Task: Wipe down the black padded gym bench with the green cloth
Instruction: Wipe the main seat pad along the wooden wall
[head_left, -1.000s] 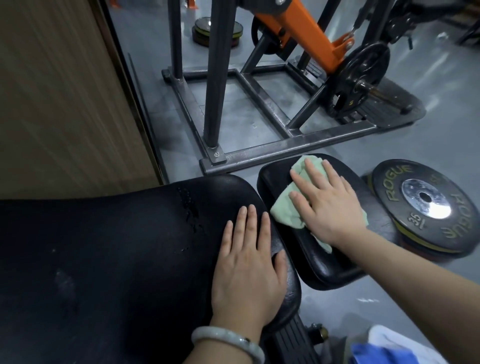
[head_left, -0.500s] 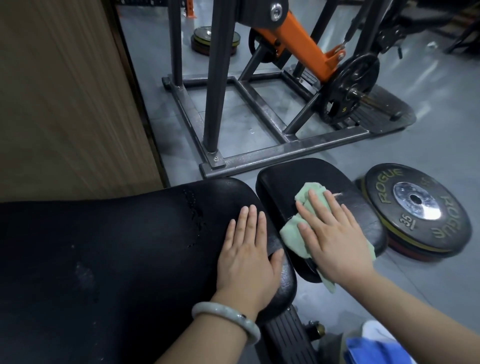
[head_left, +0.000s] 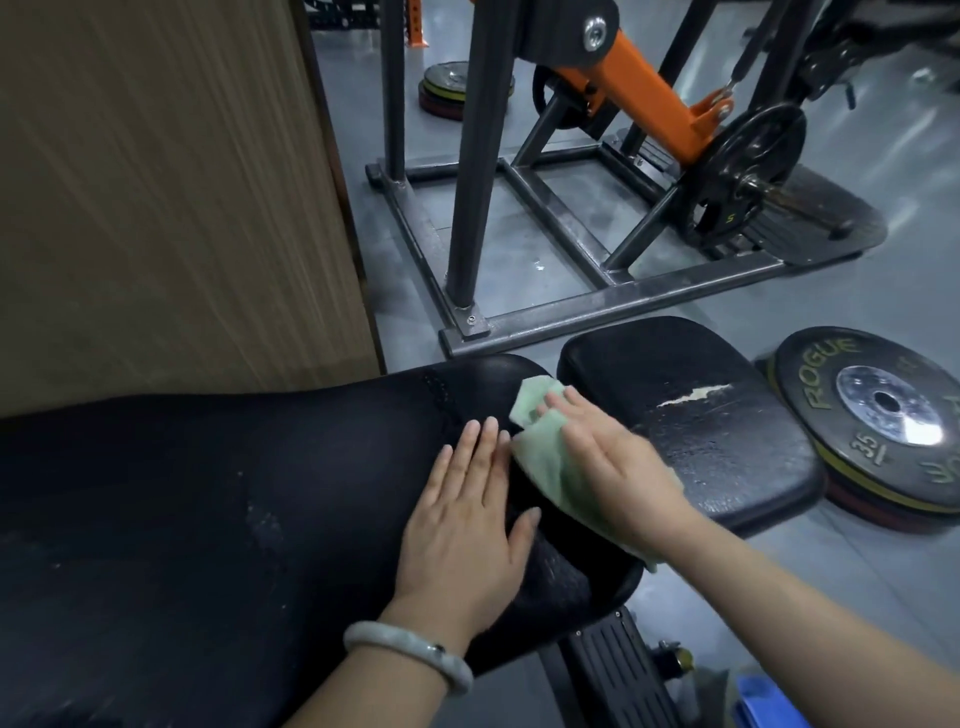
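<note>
The black padded bench has a long back pad (head_left: 208, 519) filling the lower left and a smaller seat pad (head_left: 701, 395) to its right, which bears a pale tear. My left hand (head_left: 467, 525) lies flat on the back pad's right end, fingers straight. With straight fingers, my right hand (head_left: 613, 467) presses the green cloth (head_left: 540, 452) onto the gap between the two pads. Part of the cloth is hidden under the hand.
A black Rogue weight plate (head_left: 878, 415) lies on the grey floor to the right of the seat pad. A steel machine frame (head_left: 571, 306) with an orange arm (head_left: 654, 98) stands beyond. A wooden panel (head_left: 156, 182) rises at left. Something blue (head_left: 769, 701) sits at bottom right.
My right hand has slid the green cloth leftward off the seat pad to the gap beside the back pad, baring the seat pad's tear. The left hand stayed flat in place.
</note>
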